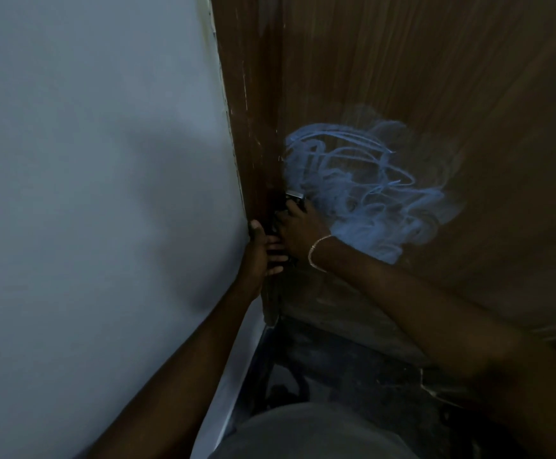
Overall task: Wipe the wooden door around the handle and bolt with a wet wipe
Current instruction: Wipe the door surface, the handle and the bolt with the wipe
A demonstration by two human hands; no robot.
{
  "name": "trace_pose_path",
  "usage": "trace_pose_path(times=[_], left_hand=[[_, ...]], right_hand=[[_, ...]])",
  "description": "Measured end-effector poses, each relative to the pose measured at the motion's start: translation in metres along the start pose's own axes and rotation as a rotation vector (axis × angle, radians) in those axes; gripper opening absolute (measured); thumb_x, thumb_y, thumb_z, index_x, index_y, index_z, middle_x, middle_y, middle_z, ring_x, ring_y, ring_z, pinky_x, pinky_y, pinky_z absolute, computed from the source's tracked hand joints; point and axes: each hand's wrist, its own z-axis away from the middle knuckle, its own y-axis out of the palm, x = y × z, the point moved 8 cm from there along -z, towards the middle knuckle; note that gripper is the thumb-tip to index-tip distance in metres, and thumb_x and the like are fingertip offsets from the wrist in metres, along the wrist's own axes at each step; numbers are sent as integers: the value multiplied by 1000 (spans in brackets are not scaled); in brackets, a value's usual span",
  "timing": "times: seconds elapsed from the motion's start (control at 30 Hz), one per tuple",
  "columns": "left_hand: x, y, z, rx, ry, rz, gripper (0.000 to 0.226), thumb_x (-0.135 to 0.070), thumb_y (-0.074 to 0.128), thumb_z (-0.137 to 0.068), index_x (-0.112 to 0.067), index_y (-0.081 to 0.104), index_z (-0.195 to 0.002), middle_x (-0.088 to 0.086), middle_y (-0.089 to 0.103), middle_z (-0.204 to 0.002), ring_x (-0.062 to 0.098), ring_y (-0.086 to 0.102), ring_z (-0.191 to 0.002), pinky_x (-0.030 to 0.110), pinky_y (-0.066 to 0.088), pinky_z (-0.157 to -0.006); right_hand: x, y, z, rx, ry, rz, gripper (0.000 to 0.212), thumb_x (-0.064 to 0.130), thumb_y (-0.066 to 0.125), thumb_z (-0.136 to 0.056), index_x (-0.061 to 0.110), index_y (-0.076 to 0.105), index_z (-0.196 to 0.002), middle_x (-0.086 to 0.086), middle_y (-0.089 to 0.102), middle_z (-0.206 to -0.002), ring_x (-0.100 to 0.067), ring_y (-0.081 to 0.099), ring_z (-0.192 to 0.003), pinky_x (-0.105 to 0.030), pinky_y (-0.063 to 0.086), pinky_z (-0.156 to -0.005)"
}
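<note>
The brown wooden door [435, 77] fills the right of the dim view, with a patch of blue chalk scribble [362, 190] on it. A small metal bolt [295, 195] shows at the door's left edge, just above my hands. My right hand [298, 226], with a thin bracelet on the wrist, is pressed against the door at the bolt. My left hand [260, 250] rests on the door frame [253, 127] beside it, thumb up and fingers curled round the edge. No wipe is visible; the hands hide whatever lies under them. The handle is not visible.
A pale grey wall [88, 160] takes up the left half. Below the door lies a dark floor [336, 366] with the door's bottom edge close above it. My grey-clothed body [303, 432] is at the bottom.
</note>
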Motion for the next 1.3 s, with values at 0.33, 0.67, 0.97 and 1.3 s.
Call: trace_pose_path(times=[0.33,0.67,0.97,1.3], left_hand=[[-8,-4,0,-57,55,-40,77,-74,16,-91,-20,67,-108,3,73,-102,22,72,-88,31,54,-66],[-11,-1,-7,-49,66,-34,78,-74,16,-91,-19,68,-109,9,73,-105,24,70,-86,32,53,-69],[-3,5,-15,-25,16,5,82,-72,16,-92,-11,64,-119,11,71,-108,24,68,-85,31,53,-68],[3,5,-22,-12,30,4,83,-73,15,-92,-12,65,-118,10,72,-104,20,71,-81,29,53,-62]], right_hand=[[1,-3,-8,12,78,-75,22,30,59,-95,15,75,-94,-7,72,-108,-37,42,-136,-57,31,-112],[-17,-2,11,-153,204,-380,28,11,51,-99,8,65,-123,-13,66,-125,-29,62,-115,-36,49,-101],[-54,18,15,120,507,-873,18,6,60,-91,3,67,-74,-5,58,-61,-17,55,-57,-30,44,-61],[-80,88,73,156,949,-1937,14,17,50,-104,9,60,-107,-11,59,-79,-19,62,-55,-25,51,-50]])
